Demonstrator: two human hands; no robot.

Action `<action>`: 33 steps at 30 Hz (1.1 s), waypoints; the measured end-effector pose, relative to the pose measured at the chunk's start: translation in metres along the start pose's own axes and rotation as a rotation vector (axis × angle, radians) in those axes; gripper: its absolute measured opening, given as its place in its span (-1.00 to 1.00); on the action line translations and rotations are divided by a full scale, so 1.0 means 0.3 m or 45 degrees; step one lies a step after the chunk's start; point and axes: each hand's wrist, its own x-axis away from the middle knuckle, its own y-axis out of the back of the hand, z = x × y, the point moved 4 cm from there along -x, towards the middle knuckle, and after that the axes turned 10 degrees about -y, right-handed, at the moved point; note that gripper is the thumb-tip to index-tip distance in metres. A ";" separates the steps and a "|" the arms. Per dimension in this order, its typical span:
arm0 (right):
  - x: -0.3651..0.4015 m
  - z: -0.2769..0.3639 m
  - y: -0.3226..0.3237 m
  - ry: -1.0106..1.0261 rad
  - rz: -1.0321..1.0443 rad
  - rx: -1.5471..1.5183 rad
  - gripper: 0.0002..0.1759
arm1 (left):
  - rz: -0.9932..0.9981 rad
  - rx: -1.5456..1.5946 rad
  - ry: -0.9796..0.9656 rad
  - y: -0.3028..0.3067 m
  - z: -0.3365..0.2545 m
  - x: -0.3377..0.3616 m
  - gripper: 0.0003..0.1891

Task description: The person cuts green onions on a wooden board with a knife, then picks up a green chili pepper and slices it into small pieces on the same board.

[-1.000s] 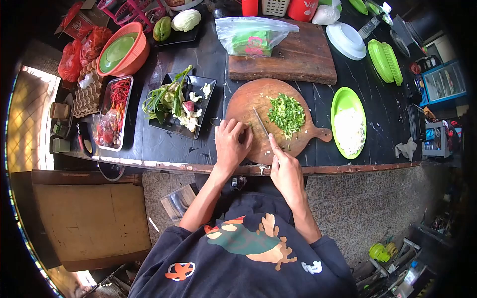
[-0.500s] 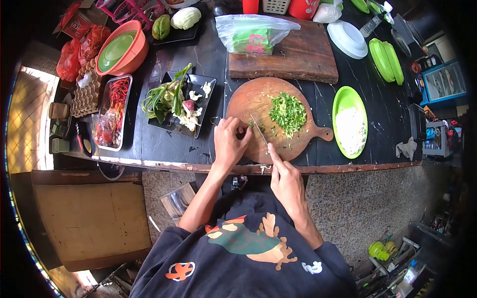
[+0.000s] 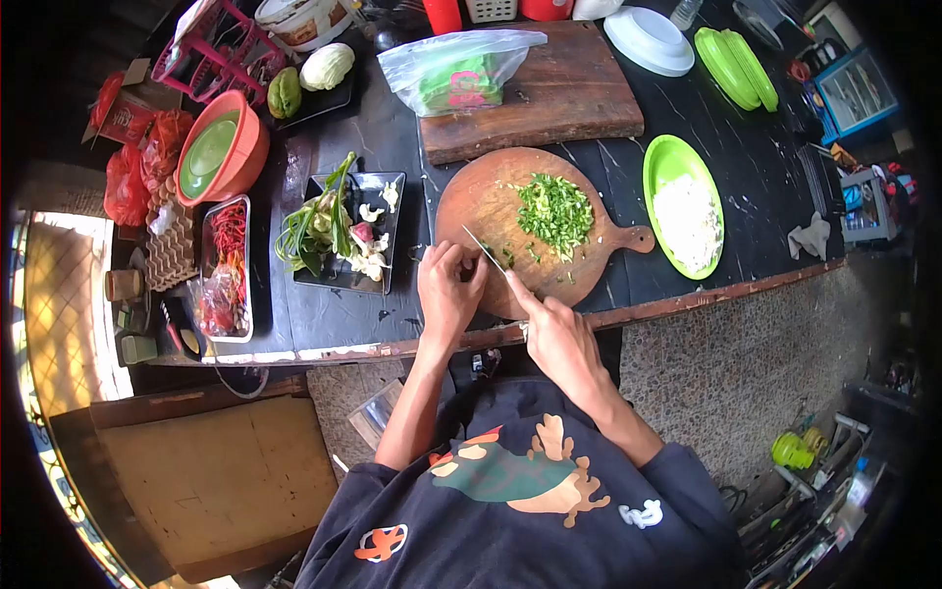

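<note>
A knife (image 3: 483, 244) lies slantwise over the left part of the round wooden cutting board (image 3: 481, 191). Its handle is in my right hand (image 3: 564, 344), the forefinger stretched along the top toward the blade. My left hand (image 3: 451, 294) is curled at the board's left edge, its fingertips close to the blade; what they pinch is hidden. A heap of chopped green leaves and stalks (image 3: 554, 214) covers the board's upper right, with a few scattered bits near the blade.
Left of the board, a black square plate (image 3: 324, 278) bears green onions and garlic. A green oval dish (image 3: 652, 182) with white contents stands at the right. Behind lie a thick wooden block (image 3: 579, 88) and a plastic bag (image 3: 412, 74). The table's front edge (image 3: 628, 312) runs near my wrists.
The view has shifted and turned slightly. The knife has come closer to my left fingertips, with my right hand moving left along with it. The chopped heap looks the same.
</note>
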 end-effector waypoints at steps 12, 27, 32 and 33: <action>-0.070 -0.013 -0.005 0.034 -0.079 -0.033 -0.10 | -0.079 -0.013 0.013 -0.003 -0.021 0.018 -0.83; 0.031 -0.042 -0.009 0.045 -0.083 -0.274 -0.19 | 0.036 -0.098 -0.025 0.019 -0.023 -0.011 -0.85; 0.071 -0.057 -0.015 0.066 -0.044 -0.222 -0.15 | -0.001 -0.074 0.035 0.028 -0.031 -0.007 -0.78; 0.078 -0.061 -0.020 0.067 -0.042 -0.222 -0.15 | -0.016 -0.085 0.003 0.027 -0.033 -0.006 -0.77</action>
